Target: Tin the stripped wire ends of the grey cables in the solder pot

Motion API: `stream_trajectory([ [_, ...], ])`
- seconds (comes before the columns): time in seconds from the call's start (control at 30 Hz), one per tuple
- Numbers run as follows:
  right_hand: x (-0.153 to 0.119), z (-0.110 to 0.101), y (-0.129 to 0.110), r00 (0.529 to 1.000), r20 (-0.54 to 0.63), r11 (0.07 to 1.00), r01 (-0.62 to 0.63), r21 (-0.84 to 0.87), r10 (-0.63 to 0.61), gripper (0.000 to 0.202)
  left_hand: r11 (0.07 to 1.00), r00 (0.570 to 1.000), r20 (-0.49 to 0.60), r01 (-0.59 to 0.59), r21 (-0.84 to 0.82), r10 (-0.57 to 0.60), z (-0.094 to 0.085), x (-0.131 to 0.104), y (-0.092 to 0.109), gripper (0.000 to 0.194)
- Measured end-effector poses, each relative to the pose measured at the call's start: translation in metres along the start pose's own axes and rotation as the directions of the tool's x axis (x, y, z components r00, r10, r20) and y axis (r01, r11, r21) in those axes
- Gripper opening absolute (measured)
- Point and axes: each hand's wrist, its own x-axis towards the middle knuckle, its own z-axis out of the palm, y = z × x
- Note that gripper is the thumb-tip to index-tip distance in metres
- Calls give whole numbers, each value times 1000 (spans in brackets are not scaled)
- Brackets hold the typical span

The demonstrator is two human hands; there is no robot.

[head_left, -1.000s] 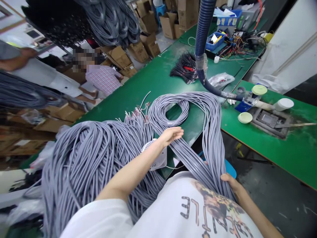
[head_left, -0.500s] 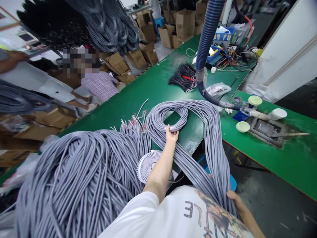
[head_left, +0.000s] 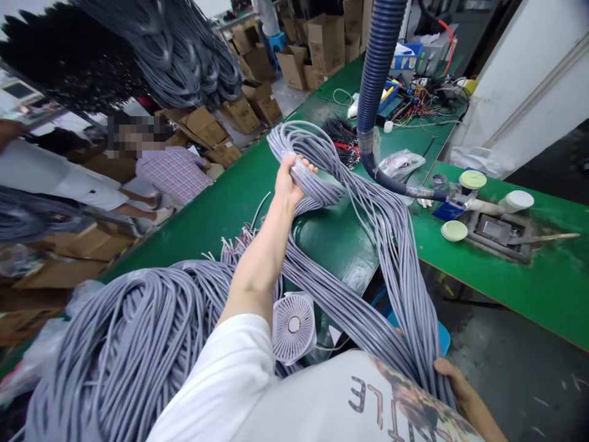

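My left hand (head_left: pixel 293 175) is wrapped round the taped part of a coiled grey cable bundle (head_left: pixel 322 147), lifted over the green table (head_left: pixel 326 245). From the coil, the cables run right and down in a long loop to my right hand (head_left: pixel 446 371), which grips them at the table's near edge; its fingers are partly hidden behind the strands. A large heap of grey cables (head_left: pixel 138 331) lies at the left. Between the heap and the held bundle stands a small white fan (head_left: pixel 293 325).
A dark blue hose (head_left: pixel 380 73) hangs over the table, near black wires (head_left: pixel 340 138) and a plastic bag (head_left: pixel 400 164). On the right table are a solder pot (head_left: pixel 497 233) and round tubs (head_left: pixel 473 179). A person in a checked shirt (head_left: pixel 172 172) sits beyond the table.
My left hand has risen and moved forward and left, lifting and tilting the coil, which lay flatter on the table. My right hand still grips the cables. The view has shifted slightly.
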Motion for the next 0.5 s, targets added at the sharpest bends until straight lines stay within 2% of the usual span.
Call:
stream_trajectory([
  [0.27,-3,8,-3,996,-86,1000,23,-4,-24,36,994,994,3,-106,32,106,37,46,67,36],
  [0.37,-8,21,-9,998,-56,1000,20,-24,-22,41,990,991,17,-132,48,131,55,60,91,45],
  [0.5,-18,43,-17,994,-29,988,97,-124,-101,45,991,987,94,-135,10,133,76,62,125,47],
])
